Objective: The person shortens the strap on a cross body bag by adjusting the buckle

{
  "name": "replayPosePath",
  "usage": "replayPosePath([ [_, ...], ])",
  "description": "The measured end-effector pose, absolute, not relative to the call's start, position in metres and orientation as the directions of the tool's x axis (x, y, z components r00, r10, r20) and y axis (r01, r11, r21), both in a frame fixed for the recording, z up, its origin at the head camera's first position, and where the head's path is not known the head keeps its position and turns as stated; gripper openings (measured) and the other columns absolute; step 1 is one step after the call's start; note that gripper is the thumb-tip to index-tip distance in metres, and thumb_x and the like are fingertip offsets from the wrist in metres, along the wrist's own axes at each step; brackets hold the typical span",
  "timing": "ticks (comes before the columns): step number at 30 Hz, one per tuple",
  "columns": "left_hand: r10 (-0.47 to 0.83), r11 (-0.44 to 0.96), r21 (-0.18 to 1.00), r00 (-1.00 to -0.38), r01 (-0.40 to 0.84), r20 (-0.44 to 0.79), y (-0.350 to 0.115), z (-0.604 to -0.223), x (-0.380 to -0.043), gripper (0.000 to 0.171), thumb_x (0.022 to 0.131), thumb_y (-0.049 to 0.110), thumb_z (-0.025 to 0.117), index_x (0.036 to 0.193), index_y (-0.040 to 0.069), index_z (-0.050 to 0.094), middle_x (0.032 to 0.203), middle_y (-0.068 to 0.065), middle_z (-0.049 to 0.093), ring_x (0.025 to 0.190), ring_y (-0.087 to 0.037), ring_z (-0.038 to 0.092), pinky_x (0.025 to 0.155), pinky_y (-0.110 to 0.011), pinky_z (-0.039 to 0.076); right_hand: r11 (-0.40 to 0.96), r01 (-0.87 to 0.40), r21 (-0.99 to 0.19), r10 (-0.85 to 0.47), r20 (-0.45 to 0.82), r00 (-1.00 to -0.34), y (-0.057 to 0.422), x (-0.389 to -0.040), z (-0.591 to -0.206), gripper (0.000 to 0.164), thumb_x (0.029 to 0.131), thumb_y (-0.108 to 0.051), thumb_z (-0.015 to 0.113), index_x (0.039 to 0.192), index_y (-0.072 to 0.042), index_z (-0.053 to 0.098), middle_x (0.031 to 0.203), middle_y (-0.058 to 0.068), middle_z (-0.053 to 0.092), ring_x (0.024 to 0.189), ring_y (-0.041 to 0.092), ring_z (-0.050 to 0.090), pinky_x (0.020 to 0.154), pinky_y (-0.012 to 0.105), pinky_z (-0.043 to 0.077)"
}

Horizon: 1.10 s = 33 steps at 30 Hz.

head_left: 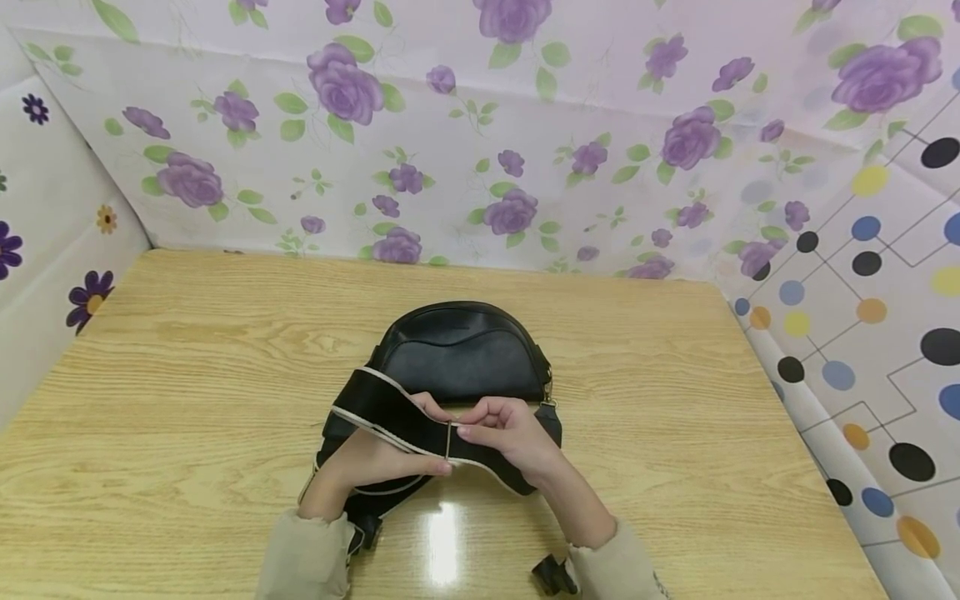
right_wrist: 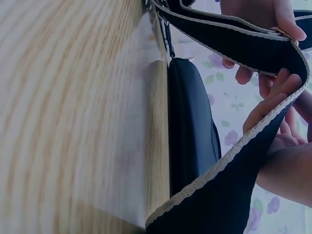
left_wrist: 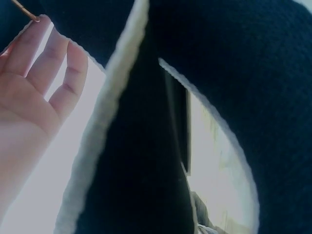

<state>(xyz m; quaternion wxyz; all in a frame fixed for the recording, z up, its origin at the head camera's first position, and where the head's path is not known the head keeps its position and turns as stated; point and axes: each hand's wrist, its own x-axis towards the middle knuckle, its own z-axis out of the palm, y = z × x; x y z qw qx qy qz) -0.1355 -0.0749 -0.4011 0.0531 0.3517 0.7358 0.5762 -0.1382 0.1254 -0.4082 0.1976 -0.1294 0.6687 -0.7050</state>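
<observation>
A black leather handbag with a rounded top lies on the table, in front of both hands. Above its near side runs a wide black strap with cream edging, which passes through a thin metal slider buckle. My left hand holds the strap at the buckle, thumb at the near edge and fingers at the far edge. Just right of the buckle, my right hand pinches the strap between thumb and index finger. In the left wrist view the strap covers much of the picture.
The wood-grain table extends around the bag. Behind it stands a purple-flowered backdrop, with a dotted sheet on the right. A metal clasp joins the strap to the bag's right end. Dark bands circle the wrists.
</observation>
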Motion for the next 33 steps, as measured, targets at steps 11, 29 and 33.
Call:
replayPosePath([
  [11, 0.581, 0.06, 0.914, -0.759, 0.402, 0.296, -0.0731, -0.4065, -0.1359, 0.035, 0.066, 0.005, 0.078, 0.095, 0.007, 0.059, 0.098, -0.001, 0.063, 0.088, -0.013, 0.058, 0.079, -0.025, 0.045, -0.024, 0.11, -0.994, -0.425, -0.089, -0.901, 0.1215, -0.1378, -0.4053, 0.022, 0.079, 0.008, 0.061, 0.068, -0.01, 0.054, 0.067, -0.005, 0.061, 0.062, 0.004, 0.054, 0.056, 0.018, 0.042],
  [29, 0.575, 0.136, 0.911, -0.779, 0.39, 0.248, -0.0731, -0.407, -0.1356, 0.037, 0.065, 0.005, 0.079, 0.097, 0.005, 0.059, 0.096, -0.003, 0.061, 0.086, -0.011, 0.057, 0.078, -0.024, 0.044, -0.009, 0.107, -0.994, -0.456, -0.091, -0.885, 0.1239, -0.1376, -0.4082, 0.008, 0.078, 0.001, 0.065, 0.079, -0.002, 0.058, 0.07, -0.003, 0.064, 0.067, 0.007, 0.058, 0.062, 0.021, 0.046],
  [33, 0.576, 0.133, 0.91, -0.778, 0.392, 0.252, -0.0744, -0.4081, -0.1364, 0.037, 0.065, 0.004, 0.079, 0.096, 0.006, 0.059, 0.096, -0.002, 0.062, 0.087, -0.012, 0.058, 0.079, -0.025, 0.045, 0.002, 0.118, -0.993, -0.457, -0.106, -0.883, 0.1262, -0.137, -0.4077, 0.01, 0.078, 0.001, 0.065, 0.086, 0.002, 0.059, 0.071, -0.002, 0.064, 0.069, 0.008, 0.059, 0.064, 0.022, 0.047],
])
